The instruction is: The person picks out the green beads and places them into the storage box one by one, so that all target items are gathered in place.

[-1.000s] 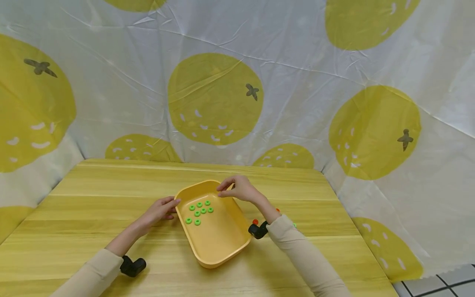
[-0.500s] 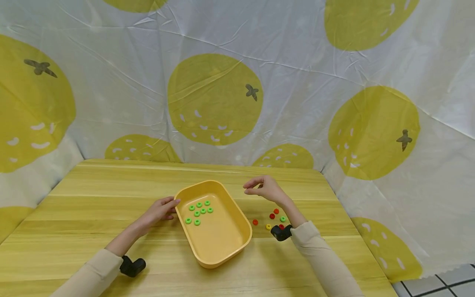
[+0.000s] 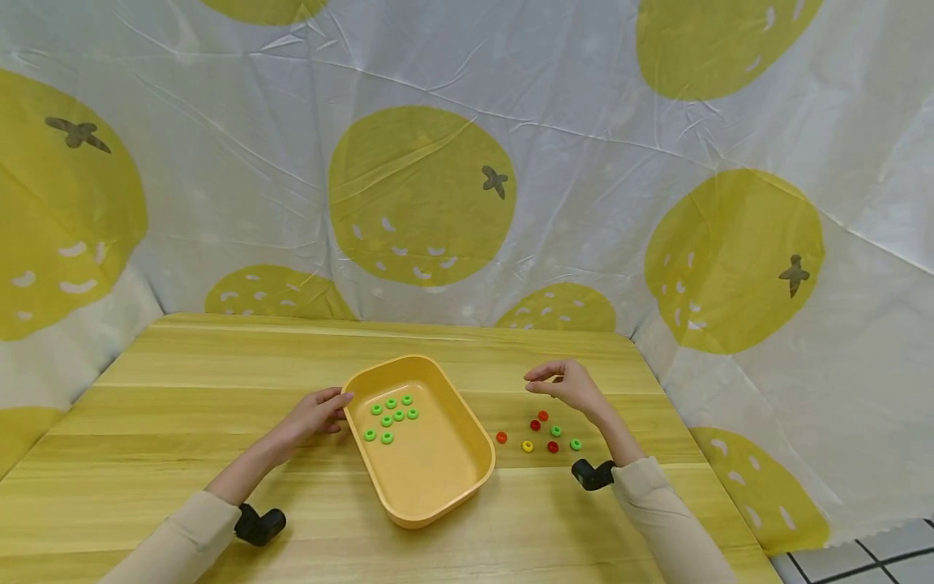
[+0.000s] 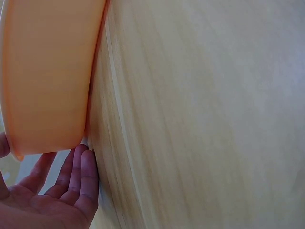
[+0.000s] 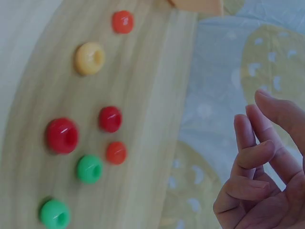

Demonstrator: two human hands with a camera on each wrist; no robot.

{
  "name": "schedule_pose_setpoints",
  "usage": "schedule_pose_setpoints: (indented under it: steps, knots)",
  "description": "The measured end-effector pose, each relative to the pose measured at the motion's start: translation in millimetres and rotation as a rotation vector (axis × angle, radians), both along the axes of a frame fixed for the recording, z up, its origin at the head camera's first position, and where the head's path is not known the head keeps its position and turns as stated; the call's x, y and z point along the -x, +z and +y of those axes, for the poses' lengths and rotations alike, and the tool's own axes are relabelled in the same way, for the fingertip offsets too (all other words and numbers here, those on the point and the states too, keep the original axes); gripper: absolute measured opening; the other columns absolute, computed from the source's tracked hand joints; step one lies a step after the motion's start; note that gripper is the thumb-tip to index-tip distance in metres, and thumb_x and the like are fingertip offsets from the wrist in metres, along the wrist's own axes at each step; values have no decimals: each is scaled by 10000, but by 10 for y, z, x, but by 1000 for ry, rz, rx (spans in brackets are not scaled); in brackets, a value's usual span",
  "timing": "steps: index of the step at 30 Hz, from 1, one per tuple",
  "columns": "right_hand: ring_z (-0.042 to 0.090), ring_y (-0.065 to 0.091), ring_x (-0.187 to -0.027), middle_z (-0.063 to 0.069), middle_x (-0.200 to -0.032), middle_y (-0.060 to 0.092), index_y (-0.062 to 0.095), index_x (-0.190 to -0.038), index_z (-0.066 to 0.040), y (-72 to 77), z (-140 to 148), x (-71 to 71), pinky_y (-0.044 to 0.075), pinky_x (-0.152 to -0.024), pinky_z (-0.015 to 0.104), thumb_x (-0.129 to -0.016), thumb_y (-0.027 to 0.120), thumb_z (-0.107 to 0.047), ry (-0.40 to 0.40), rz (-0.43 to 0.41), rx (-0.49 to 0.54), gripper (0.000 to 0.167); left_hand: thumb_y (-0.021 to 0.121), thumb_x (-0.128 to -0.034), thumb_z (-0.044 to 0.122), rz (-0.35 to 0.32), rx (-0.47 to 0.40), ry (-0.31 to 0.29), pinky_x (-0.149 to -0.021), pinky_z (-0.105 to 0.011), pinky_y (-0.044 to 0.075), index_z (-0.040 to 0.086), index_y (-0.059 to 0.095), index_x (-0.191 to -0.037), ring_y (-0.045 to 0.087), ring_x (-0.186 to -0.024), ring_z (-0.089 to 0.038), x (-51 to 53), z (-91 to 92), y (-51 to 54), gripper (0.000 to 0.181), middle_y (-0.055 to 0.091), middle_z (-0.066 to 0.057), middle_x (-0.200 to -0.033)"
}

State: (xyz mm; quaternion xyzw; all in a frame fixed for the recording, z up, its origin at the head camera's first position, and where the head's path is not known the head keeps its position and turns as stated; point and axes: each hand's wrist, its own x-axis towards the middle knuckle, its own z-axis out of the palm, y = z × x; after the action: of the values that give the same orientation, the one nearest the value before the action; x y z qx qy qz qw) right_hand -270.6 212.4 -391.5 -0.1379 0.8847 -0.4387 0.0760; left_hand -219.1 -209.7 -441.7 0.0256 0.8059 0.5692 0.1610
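Observation:
My left hand [image 3: 310, 414] holds a yellow-orange plastic tray [image 3: 438, 478] by its left far corner. In the left wrist view, the thumb lies at the rim while the fingers [image 4: 88, 179] reach along the outer wall. Inside the tray lie several green beads [image 3: 387, 421], each with a hole. Above the table on the right hovers my right hand [image 3: 572, 385], loosely bent and holding nothing. Near it are loose beads: two green, one of them a green bead [image 5: 89, 169], two red, one a red bead [image 5: 62, 135], two orange, one an orange bead [image 5: 123, 22], and a yellow bead [image 5: 89, 58].
The wooden table [image 3: 219, 357] reaches back to a hanging cloth [image 3: 584, 162] printed with large yellow fruit. Black wrist cameras, such as the right camera [image 3: 593, 475], sit at both cuffs.
My right hand has moved right, from over the tray's far edge to beyond the loose beads, uncovering them. The left hand and the tray have stayed in place.

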Motion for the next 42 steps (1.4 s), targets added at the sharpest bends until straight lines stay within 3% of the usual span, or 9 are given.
schedule_pose_setpoints:
  steps: [9,16,21,31,42]
  knots:
    - [322,600,-758,139,-961,699,697,-1031,21,-262,314,-112,486,-618,338,-839,707,-200,-41,-26,-27,292,407,-1002,366,11,-20,-20,-883,-344,522,-158,183,-1424,565,-1129,-289,-14,0,-11,709,475,-308,-1310]
    - [164,606,-789,108,-912,719,739,-922,-33,-482,472,-172,471,-638,249,-819,723,-161,-111,18,-113,165,405,-1004,359,14,-21,-16,-864,-321,526,-153,198,-1422,575,-1109,-267,-11,1,-16,692,493,-304,-1289]
    - [103,586,-733,69,-871,721,747,-895,-68,-588,505,-183,459,-597,224,-785,755,-155,-112,23,-155,141,415,-999,375,12,-20,-10,-842,-299,528,-133,249,-1415,592,-1050,-202,-3,-4,-22,677,557,-238,-1206]
    - [113,582,-697,72,-811,702,734,-880,-28,-647,471,-197,463,-547,211,-749,777,-92,-61,28,-166,152,417,-998,374,16,-18,-12,-842,-299,529,-132,250,-1414,588,-1050,-196,8,-2,-25,677,539,-259,-1233]
    - [107,578,-706,63,-824,703,738,-878,-46,-600,474,-200,456,-564,215,-772,761,-121,-112,36,-194,132,420,-997,373,11,-7,-3,-852,-311,530,-145,222,-1419,594,-1039,-178,13,-3,-30,697,513,-290,-1265]
